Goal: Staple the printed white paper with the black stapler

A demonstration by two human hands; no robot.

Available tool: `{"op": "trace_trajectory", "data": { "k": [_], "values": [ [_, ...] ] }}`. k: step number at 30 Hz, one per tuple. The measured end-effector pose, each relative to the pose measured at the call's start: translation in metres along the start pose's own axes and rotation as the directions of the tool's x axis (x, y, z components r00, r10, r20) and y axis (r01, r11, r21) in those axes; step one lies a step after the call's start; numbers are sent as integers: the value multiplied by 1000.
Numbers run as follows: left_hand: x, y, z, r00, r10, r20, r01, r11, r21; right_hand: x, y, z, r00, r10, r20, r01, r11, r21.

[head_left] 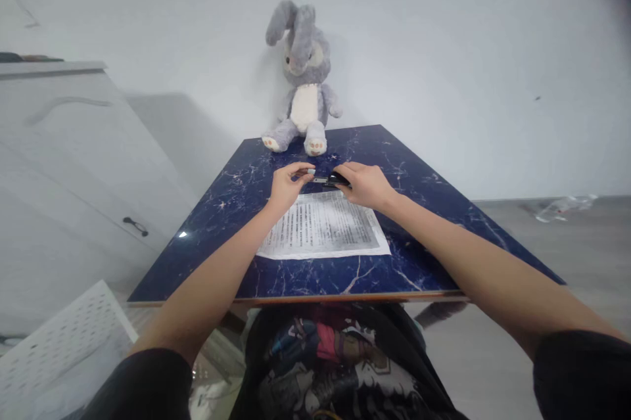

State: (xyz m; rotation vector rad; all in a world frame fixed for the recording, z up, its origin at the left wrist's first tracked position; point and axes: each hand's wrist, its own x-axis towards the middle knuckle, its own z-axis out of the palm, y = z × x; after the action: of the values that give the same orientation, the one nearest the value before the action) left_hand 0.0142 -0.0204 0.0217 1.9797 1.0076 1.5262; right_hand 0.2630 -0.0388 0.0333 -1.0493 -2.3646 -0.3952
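My right fingers (345, 178) close around a black stapler (331, 179) at the printed sheet's (323, 226) far edge, while my left fingers (302, 172) pinch its metal end. Beyond, a plush rabbit (303, 81) sits on the blue tabletop (424, 256).

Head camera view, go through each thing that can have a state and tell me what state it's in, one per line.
Stapler: held between both hands above the paper's far edge; open or shut not clear.
Left hand: fingers pinching the stapler's left end.
Right hand: closed over the stapler's right end.
Printed paper: flat on the table, unfolded.
Blue marble table: level, bearing the paper and toy.
Plush rabbit: sitting upright against the wall.
Cabinet: doors shut.
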Motion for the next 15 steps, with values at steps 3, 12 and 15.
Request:
{"op": "trace_trajectory", "data": {
  "k": [3, 12, 15],
  "values": [
    [0, 3, -1, 999, 49, -12, -49, 997, 51, -1, 1, 0, 1000, -17, -8, 16, 999, -47],
    [-4, 8, 4, 944, 145, 298, -257, 889, 380, 0, 0, -1, 998, -53, -38, 51, 998, -45],
    [-6, 6, 5, 937, 132, 323, -275, 849, 452, 0, 0, 0, 998, -56, -35, 54, 998, -35]
  ]
}}
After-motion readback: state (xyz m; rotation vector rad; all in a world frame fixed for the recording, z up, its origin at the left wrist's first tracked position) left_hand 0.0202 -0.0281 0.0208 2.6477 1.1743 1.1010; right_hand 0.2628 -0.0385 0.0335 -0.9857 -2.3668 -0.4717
